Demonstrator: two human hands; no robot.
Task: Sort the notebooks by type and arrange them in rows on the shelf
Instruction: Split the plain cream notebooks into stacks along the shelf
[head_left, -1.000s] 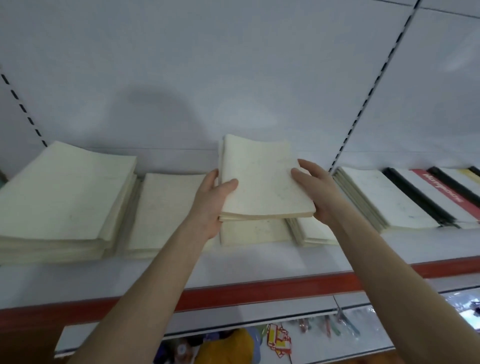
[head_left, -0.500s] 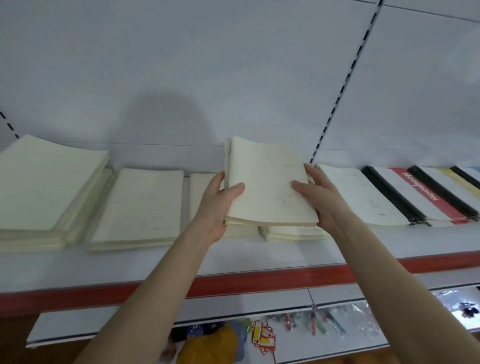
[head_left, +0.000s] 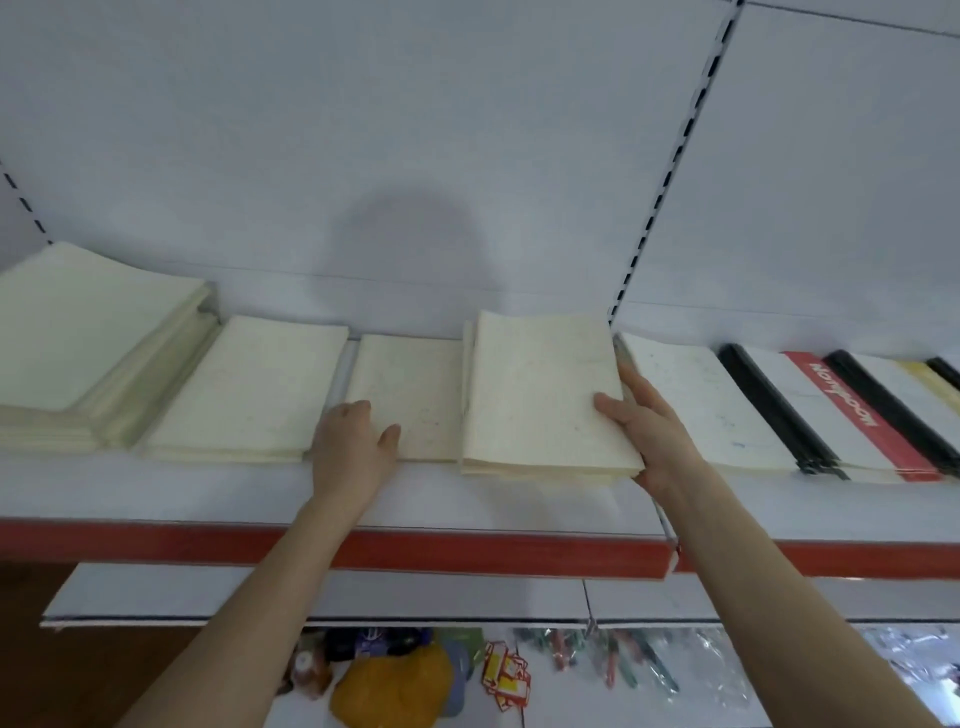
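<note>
Two hands are up on the shelf (head_left: 467, 499), and each one holds some cream notebooks. The right hand (head_left: 644, 441) has its grip on the tall stack (head_left: 535, 395). Its thumb lies on the top cover and its fingers run up the right side. The left hand (head_left: 353, 452) has its grip on the low pile (head_left: 415, 389). Its fingers curl over the left edge and its thumb lies on top. I cannot tell how far those fingers reach under.

The tall stack looks to rest on the shelf, just beside the low pile, which is at its 9 o'clock. From the right hand, the tall stack lies at 9 o'clock. From the left hand, the low pile lies at 3 o'clock. Both piles have their long side going from 6 o'clock to 12 o'clock. The tall stack tips a little toward 11 o'clock.

The right hand is nearer the tall stack, so I think it should turn the stack straight. The left hand can keep the low pile from sliding.

A flat pile (head_left: 249, 389) and a big pile (head_left: 93, 332) of cream books lie further toward 9 o'clock. A white notebook (head_left: 696, 405), some black-edged notebooks (head_left: 769, 405) and a red notebook (head_left: 841, 410) lie toward 3 o'clock.
</note>
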